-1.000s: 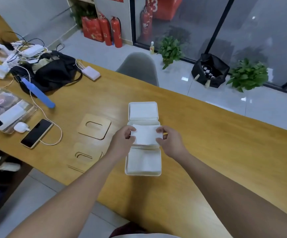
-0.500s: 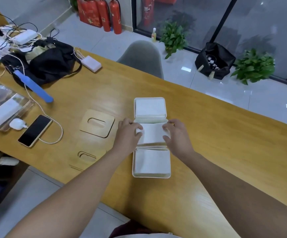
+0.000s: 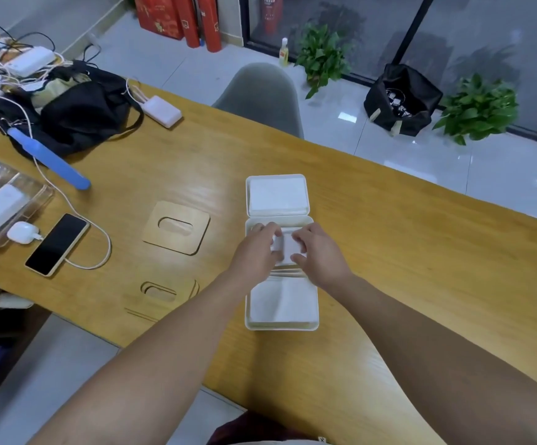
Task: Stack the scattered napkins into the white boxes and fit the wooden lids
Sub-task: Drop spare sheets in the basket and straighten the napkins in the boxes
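Observation:
Three white boxes lie in a row on the wooden table. The far box (image 3: pixel 276 177) and the near box (image 3: pixel 281 327) each hold a white napkin stack. Over the middle box (image 3: pixel 293 219) both my hands lie close together. My left hand (image 3: pixel 256 252) and my right hand (image 3: pixel 320 256) press with their fingers on a white napkin (image 3: pixel 288 247) lying in that box. Only a small patch of this napkin shows between them. One slotted wooden lid (image 3: pixel 175 231) lies flat to the left. Two more lids (image 3: pixel 161 292) are stacked near the table's front edge.
At the left are a phone (image 3: pixel 56 244) on a white cable, a white charger (image 3: pixel 22 232), a clear case, a blue stick (image 3: pixel 47 159) and a black bag (image 3: pixel 77 110). A grey chair (image 3: pixel 260 94) stands behind the table.
Both hands lowered the napkin from above the middle box into it. They then closed in over its top. The camera tilted down and moved nearer.

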`<control>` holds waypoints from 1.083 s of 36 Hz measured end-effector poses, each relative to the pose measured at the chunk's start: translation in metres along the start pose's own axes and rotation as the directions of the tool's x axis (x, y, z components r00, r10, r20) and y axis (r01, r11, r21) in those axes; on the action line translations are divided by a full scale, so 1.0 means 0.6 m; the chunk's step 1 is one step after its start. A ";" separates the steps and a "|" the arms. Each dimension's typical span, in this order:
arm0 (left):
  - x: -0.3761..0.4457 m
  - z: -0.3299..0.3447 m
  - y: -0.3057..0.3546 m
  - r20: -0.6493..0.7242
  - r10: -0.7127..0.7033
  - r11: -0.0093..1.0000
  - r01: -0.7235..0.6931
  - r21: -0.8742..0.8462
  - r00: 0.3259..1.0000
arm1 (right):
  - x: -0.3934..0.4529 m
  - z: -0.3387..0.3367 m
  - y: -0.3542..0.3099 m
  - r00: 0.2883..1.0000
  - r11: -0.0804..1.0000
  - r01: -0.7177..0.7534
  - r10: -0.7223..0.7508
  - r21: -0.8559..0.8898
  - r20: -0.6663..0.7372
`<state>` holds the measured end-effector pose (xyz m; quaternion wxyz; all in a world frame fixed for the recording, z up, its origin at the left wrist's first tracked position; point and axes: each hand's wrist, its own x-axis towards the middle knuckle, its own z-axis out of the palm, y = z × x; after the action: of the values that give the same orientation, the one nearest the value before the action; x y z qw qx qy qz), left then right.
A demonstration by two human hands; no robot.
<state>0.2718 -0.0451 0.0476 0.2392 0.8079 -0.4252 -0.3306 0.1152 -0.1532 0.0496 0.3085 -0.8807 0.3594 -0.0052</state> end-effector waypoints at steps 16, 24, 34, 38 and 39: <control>-0.052 -0.023 0.069 -0.138 -0.031 0.986 0.008 -0.164 0.990 | -0.084 -0.089 0.018 0.976 0.909 -0.055 0.136 0.412 -0.170; -0.122 0.106 0.288 -0.018 0.177 0.934 -0.174 -0.313 0.984 | -0.274 -0.216 0.111 0.936 0.843 -0.022 0.206 0.537 -0.285; -0.217 0.437 0.599 0.253 0.437 0.872 -0.338 -0.353 0.863 | -0.644 -0.348 0.371 0.744 0.817 -0.163 0.470 0.554 -0.474; -0.271 0.576 0.718 0.372 0.514 0.834 -0.351 -0.426 0.773 | -0.790 -0.374 0.470 0.604 0.766 -0.210 0.591 0.608 -0.535; -0.284 0.610 0.742 0.393 0.530 0.827 -0.357 -0.434 0.752 | -0.823 -0.379 0.492 0.568 0.745 -0.222 0.623 0.629 -0.537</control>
<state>-0.3052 -0.1727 0.1574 0.3263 0.5161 -0.5918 -0.5262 -0.4894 -0.1244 0.1771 0.3473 -0.5760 0.6438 -0.3649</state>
